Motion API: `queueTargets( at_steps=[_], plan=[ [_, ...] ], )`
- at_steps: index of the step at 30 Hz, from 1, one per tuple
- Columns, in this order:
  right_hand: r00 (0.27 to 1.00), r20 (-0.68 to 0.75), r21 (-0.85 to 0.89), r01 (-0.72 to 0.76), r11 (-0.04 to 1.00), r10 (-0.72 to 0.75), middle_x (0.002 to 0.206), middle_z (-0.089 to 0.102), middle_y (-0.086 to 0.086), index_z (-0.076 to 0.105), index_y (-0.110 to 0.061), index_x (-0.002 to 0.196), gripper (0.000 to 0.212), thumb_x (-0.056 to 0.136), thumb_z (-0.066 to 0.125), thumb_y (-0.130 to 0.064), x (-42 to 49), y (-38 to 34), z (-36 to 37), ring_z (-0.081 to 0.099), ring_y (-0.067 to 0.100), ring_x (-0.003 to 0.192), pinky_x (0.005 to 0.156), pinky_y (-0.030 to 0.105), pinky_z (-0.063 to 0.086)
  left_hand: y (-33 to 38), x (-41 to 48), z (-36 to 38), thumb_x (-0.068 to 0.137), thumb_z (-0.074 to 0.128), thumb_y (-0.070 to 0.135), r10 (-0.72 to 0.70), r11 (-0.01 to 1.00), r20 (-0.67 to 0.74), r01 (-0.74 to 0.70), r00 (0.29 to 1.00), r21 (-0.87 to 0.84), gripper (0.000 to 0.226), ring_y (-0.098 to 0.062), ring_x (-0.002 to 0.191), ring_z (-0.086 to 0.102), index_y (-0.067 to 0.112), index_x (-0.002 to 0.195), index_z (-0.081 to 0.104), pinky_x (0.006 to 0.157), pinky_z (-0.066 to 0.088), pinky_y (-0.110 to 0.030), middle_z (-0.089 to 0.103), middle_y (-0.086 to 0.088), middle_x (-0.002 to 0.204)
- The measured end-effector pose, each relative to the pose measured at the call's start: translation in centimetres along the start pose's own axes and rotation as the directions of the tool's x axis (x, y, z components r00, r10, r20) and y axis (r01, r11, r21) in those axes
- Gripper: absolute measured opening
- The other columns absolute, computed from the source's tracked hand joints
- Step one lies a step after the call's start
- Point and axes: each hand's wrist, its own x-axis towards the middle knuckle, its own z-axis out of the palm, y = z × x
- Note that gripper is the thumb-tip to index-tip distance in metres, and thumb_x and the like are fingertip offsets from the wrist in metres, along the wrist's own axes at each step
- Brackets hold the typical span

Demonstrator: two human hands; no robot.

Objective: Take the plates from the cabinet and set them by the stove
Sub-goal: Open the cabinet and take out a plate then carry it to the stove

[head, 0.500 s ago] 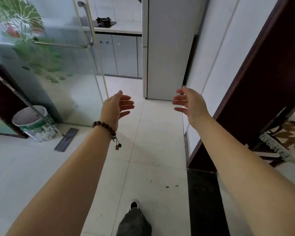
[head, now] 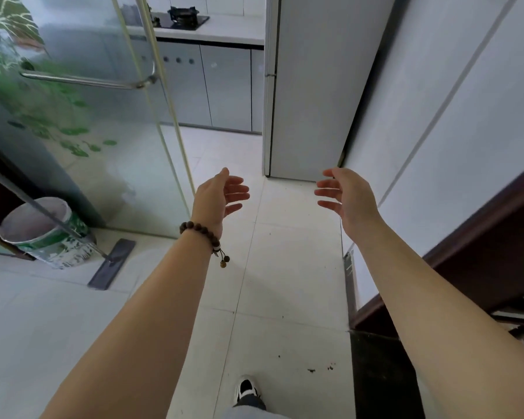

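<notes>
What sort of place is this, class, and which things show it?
Most likely a home kitchen: a gas stove sits on a counter above grey cabinets, with a tall fridge beside them.

From my seat the frosted glass door (head: 73,122) smears whatever lies behind it, so the left end of the worktop (head: 224,30) is only haze, and the stove (head: 184,16) there runs out of sight behind the door's frame. The cabinet doors (head: 224,89) below the worktop's front edge stand closed, hiding their contents. The fridge (head: 309,86) is cut by the top edge and the person's forearms (head: 152,313) by the bottom edge. The mop handle (head: 43,211) crosses the bucket (head: 52,246).
</notes>
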Motion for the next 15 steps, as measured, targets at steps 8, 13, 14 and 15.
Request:
queueTargets(
  at_steps=[8,13,14,15],
  plan=[
    [0.996,-0.064,0.052,-0.053,0.997,0.056,0.081,0.067,0.006,0.066,-0.013,0.090,0.018,0.088,0.053,-0.025,11.1,1.0,1.8,0.070,0.019,0.073,0.067,0.034,0.057,1.1,11.7,2.0,0.097,0.045,0.036,-0.011,1.000,0.016,0.011,1.000,0.000,0.037,-0.021,0.083,0.073,0.011,0.088,0.070,0.084,0.056,-0.040,0.076,-0.005,0.083],
    [0.996,-0.055,0.024,-0.075,0.997,0.076,0.083,0.067,0.007,0.066,-0.013,0.092,0.017,0.092,0.052,-0.023,20.5,1.4,2.9,0.068,0.020,0.076,0.071,0.037,0.056,1.1,20.1,4.3,0.097,0.045,0.035,-0.025,0.999,0.010,0.026,1.000,-0.036,0.036,-0.022,0.083,0.072,0.011,0.089,0.069,0.082,0.056,-0.039,0.075,-0.006,0.083],
    [0.996,-0.047,0.024,-0.075,0.997,0.076,0.083,0.066,0.007,0.065,-0.013,0.093,0.016,0.093,0.051,-0.022,22.7,1.4,3.2,0.068,0.020,0.075,0.070,0.036,0.056,1.2,22.0,4.9,0.097,0.045,0.036,-0.026,0.999,0.005,0.026,1.000,-0.047,0.036,-0.022,0.083,0.072,0.011,0.089,0.069,0.082,0.056,-0.038,0.075,-0.006,0.083],
    [0.997,-0.035,0.022,-0.075,0.997,0.076,0.082,0.065,0.006,0.064,-0.013,0.093,0.017,0.094,0.050,-0.022,25.0,1.2,3.6,0.067,0.020,0.075,0.069,0.036,0.055,1.4,24.0,5.6,0.097,0.045,0.036,-0.024,0.998,0.000,0.024,1.000,-0.055,0.036,-0.022,0.083,0.072,0.010,0.089,0.069,0.081,0.056,-0.038,0.075,-0.006,0.083]
  ],
)
